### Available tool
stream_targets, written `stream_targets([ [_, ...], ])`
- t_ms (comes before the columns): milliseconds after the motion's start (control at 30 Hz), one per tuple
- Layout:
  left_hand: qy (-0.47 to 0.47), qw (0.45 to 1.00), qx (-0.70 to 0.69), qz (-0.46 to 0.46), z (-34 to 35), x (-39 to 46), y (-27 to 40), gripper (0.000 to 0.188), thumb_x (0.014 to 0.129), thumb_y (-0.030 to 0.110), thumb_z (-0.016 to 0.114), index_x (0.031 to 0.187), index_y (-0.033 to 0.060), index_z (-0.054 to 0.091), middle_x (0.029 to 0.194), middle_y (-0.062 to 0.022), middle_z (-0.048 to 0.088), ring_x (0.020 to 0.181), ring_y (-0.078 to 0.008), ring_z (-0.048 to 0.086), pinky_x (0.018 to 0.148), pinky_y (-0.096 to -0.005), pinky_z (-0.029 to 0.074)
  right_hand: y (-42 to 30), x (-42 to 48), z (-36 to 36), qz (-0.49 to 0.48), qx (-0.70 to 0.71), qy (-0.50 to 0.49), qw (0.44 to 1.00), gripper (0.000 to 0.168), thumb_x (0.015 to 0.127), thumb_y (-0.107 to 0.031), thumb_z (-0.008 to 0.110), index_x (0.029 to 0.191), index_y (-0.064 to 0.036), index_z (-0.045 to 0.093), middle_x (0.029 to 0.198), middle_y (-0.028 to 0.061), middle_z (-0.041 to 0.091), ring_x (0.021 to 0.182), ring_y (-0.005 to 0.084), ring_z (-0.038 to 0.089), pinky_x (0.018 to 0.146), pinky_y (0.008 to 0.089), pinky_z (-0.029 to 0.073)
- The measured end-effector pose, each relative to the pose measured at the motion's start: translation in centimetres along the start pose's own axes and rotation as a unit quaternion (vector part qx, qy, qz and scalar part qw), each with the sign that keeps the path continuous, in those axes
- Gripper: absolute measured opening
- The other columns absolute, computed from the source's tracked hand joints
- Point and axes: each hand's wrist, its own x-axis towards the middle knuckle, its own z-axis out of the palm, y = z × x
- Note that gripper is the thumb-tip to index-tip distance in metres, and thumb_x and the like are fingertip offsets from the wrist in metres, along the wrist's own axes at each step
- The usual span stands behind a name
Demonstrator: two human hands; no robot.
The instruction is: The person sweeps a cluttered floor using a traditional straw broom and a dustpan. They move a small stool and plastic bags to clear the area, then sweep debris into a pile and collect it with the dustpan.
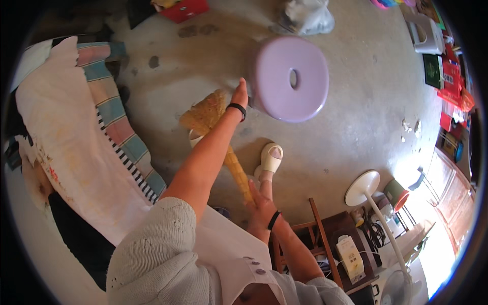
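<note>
A short straw broom (204,112) slants across the view, its bristles toward the upper left. My right hand (261,211) is closed around the lower end of its yellowish handle. My left arm passes over the broom, hiding part of it. At the left side of a purple plastic stool (267,80) with an oval hole in its seat is my left hand (239,95), slightly blurred. Its fingers are mostly hidden, so I cannot tell whether they grip the stool. Below the stool, a cream slipper (272,157) is on my foot.
Concrete floor (350,106) surrounds the stool. A cloth-covered piece of furniture (72,110) stands left, with a striped cloth along its side. Behind the stool lies a plastic bag (309,17). A wooden chair (324,244) and a white-based standing fan (362,187) are at lower right.
</note>
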Motion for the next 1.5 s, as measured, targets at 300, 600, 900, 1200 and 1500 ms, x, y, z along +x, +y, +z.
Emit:
stream_targets([
  [300, 0.009, 0.99, -0.136, -0.045, 1.6, 5.5, -1.9, 0.079, 0.087, 0.065, 0.02, 0.116, -0.001, 0.053, 0.112, -0.0112, 0.059, 0.106, -0.0184, 0.051, 0.098, -0.0342, 0.03, 0.0, -4.2, -4.3, 0.141, 0.264, -0.118, 0.947, 0.072, 0.08, -0.013, 0.062, 0.139, -0.005, 0.022, 0.124, 0.0235, 0.048, 0.112, 0.0301, 0.052, 0.091, 0.0322, 0.041],
  [600, 0.092, 0.982, 0.009, 0.163, 3.2, -3.3, 7.9, 0.077, 0.087, 0.061, 0.036, 0.102, -0.0116, 0.056, 0.087, -0.0137, 0.062, 0.083, -0.0181, 0.054, 0.077, -0.0304, 0.043, -0.2, -4.6, -1.5, 0.068, 0.203, -0.109, 0.971, 0.079, 0.077, -0.013, 0.063, 0.14, -0.005, 0.015, 0.089, 0.0246, 0.059, 0.081, 0.0367, 0.059, 0.071, 0.0403, 0.046],
  [900, 0.3, 0.805, 0.273, 0.433, -22.4, -22.1, 9.3, 0.048, 0.097, 0.041, 0.027, 0.111, 0.0039, 0.054, 0.083, -0.0159, 0.062, 0.073, -0.0244, 0.057, 0.066, -0.0349, 0.046, -1.7, -0.1, 0.6, 0.041, -0.053, -0.089, 0.994, 0.077, 0.074, -0.014, 0.058, 0.14, -0.017, 0.019, 0.102, 0.0266, 0.052, 0.087, 0.0442, 0.055, 0.073, 0.0489, 0.047],
  [1200, 0.296, 0.95, -0.024, 0.096, -32.0, -33.0, 4.1, 0.064, 0.09, 0.057, 0.032, 0.095, 0.0001, 0.062, 0.075, -0.0068, 0.063, 0.07, -0.0139, 0.057, 0.063, -0.028, 0.045, -2.2, 14.4, -5.8, 0.05, -0.319, -0.178, 0.929, 0.072, 0.082, -0.016, 0.048, 0.14, -0.031, 0.01, 0.097, 0.0256, 0.052, 0.082, 0.0431, 0.058, 0.071, 0.0508, 0.048],
  [1500, 0.325, 0.937, -0.126, -0.027, -32.9, -33.8, -4.5, 0.057, 0.093, 0.048, 0.037, 0.086, -0.0035, 0.061, 0.074, -0.0058, 0.061, 0.067, -0.0128, 0.053, 0.06, -0.0292, 0.043, -18.1, 39.4, -1.8, -0.044, -0.146, -0.115, 0.982, 0.07, 0.083, -0.024, 0.053, 0.139, -0.012, 0.013, 0.081, 0.0262, 0.061, 0.073, 0.0371, 0.061, 0.068, 0.0457, 0.049],
])
